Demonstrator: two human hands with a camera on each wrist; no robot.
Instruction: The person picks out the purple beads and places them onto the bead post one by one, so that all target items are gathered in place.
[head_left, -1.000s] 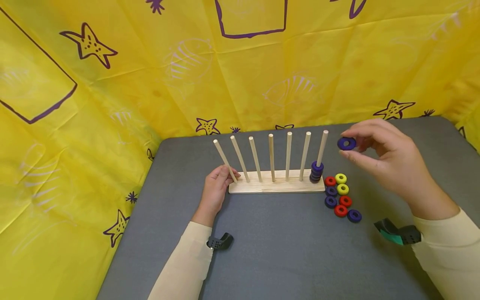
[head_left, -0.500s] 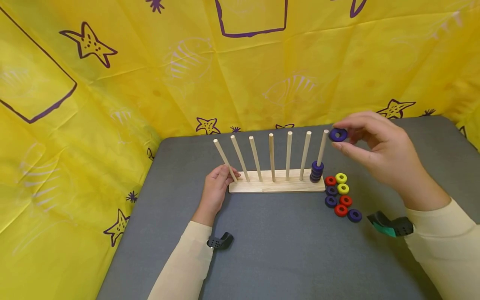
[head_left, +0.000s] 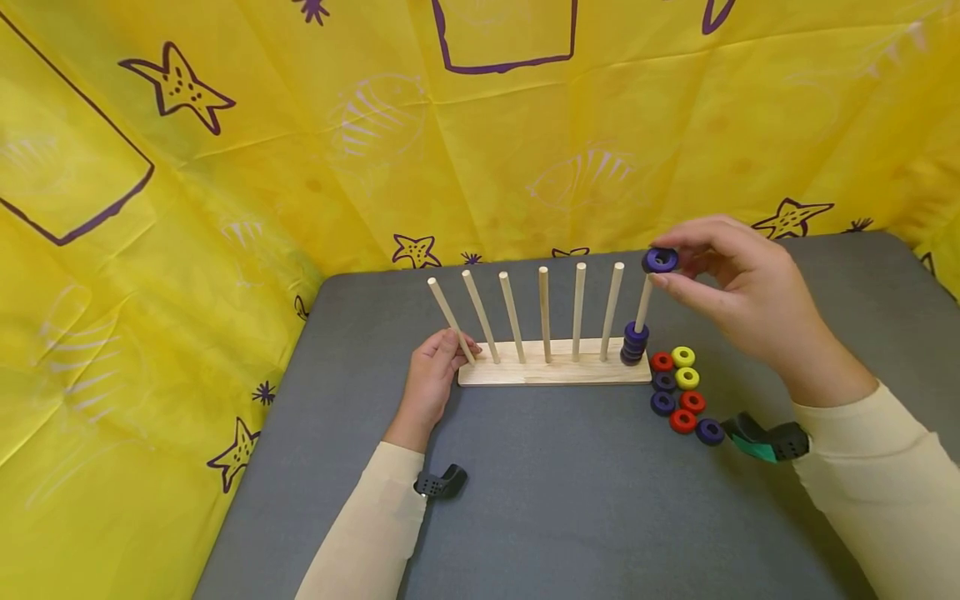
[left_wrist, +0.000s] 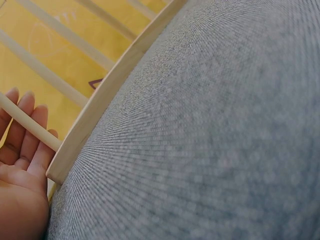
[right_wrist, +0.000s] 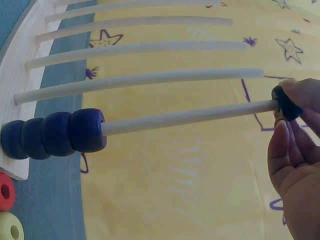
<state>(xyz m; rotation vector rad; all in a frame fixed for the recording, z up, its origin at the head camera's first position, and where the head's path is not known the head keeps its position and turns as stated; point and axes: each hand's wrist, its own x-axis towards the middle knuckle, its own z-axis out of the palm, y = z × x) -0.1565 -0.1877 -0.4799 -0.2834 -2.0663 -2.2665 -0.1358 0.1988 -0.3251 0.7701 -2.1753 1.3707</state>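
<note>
In the head view my right hand (head_left: 742,287) pinches a dark blue ring (head_left: 662,260) between thumb and fingers at the top of the rightmost peg (head_left: 642,305). From the right wrist, the peg's tip meets this ring (right_wrist: 286,103). Several blue rings (right_wrist: 57,132) are stacked low on that peg. My left hand (head_left: 429,379) holds the left end of the wooden peg rack (head_left: 555,375), its thumb and fingers about the leftmost peg (head_left: 450,319). In the left wrist view, fingers (left_wrist: 27,125) lie behind that peg; the thumb is not clearly seen there.
Loose red rings (head_left: 682,421), yellow rings (head_left: 687,378) and blue rings (head_left: 709,431) lie on the grey table (head_left: 540,500) just right of the rack. Several bare pegs (head_left: 543,312) stand along the base. A yellow patterned cloth (head_left: 487,150) hangs behind.
My right hand has moved left and slightly up, bringing the blue ring from beside the rightmost peg to its top. The left hand and rack have stayed put.
</note>
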